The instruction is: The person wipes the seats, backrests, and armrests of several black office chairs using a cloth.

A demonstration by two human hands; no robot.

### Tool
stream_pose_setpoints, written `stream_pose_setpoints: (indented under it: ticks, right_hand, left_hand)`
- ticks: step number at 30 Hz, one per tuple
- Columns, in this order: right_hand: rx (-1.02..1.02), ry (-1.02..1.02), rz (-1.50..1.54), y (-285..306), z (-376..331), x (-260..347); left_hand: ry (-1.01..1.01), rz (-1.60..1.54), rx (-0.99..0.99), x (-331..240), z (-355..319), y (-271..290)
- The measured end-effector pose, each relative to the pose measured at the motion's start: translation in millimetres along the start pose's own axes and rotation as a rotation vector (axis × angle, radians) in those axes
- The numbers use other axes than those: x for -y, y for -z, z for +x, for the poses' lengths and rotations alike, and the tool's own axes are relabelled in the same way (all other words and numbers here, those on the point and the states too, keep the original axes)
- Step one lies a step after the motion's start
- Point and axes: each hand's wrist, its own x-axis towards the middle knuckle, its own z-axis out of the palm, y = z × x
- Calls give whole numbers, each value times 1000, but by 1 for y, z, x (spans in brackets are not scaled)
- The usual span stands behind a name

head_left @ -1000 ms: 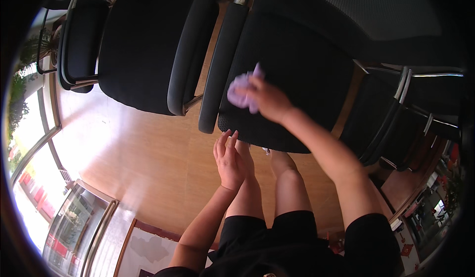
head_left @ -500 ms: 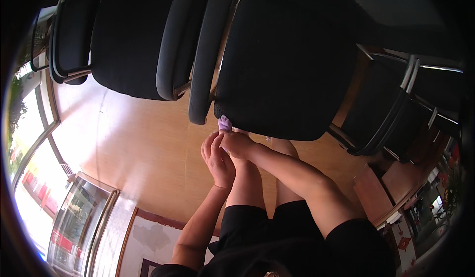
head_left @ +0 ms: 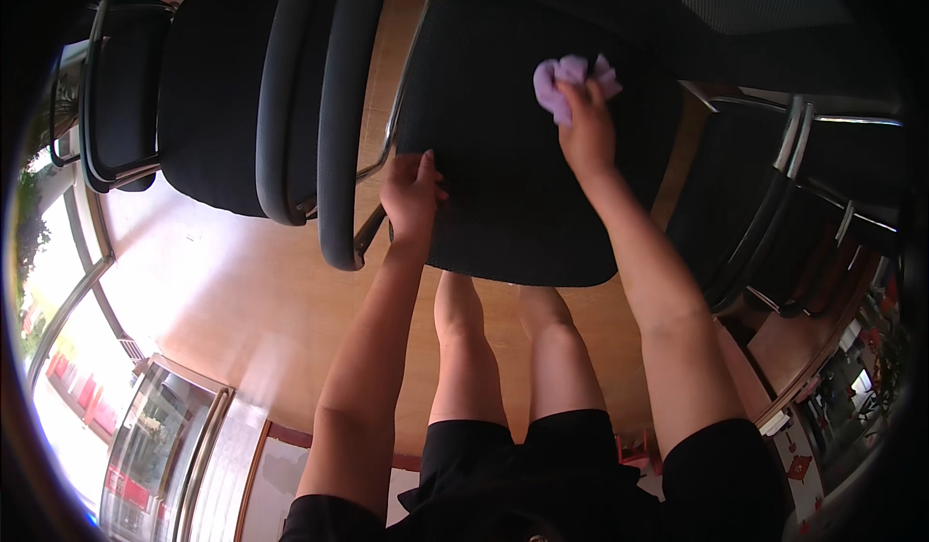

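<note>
A lilac cloth lies bunched in my right hand, which is closed on it over the far right part of a black chair seat. My left hand is at the seat's left edge, beside the padded armrest. Its fingers are loosely bent and a little apart, and no object shows in it. Whether the left hand bears on the seat cannot be made out.
A second black chair stands to the left, its armrest close beside this one. More black chairs with metal frames are at the right. My legs are in front of the seat on the tan floor. A glass door is at lower left.
My hands were together at the seat's near left corner with the cloth. Now they are apart: the right has carried the cloth far and right, the left has moved up along the edge.
</note>
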Motion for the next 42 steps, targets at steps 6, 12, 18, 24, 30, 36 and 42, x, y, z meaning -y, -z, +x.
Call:
stream_pose_setpoints:
  ticks: [6, 12, 18, 24, 30, 36, 42]
  right_hand:
    - [148, 20, 150, 39, -68, -19]
    - [-229, 266, 258, 11, 87, 73]
    - [-164, 535, -131, -35, 180, 75]
    - [-9, -11, 85, 47, 75, -131]
    - [-387, -498, 435, 31, 34, -81]
    - [473, 120, 416, -1, -101, 61]
    - [-179, 400, 414, 135, 100, 167]
  left_hand:
    - [-345, 638, -325, 10, 49, -13]
    - [-156, 601, -142, 14, 66, -13]
    - [-273, 562, -154, 10, 80, -22]
    - [-245, 613, -191, 19, 81, -18]
    - [-204, 689, -203, 17, 79, -25]
    - [-435, 602, -294, -16, 33, -30]
    - [-885, 303, -72, -80, -108, 27]
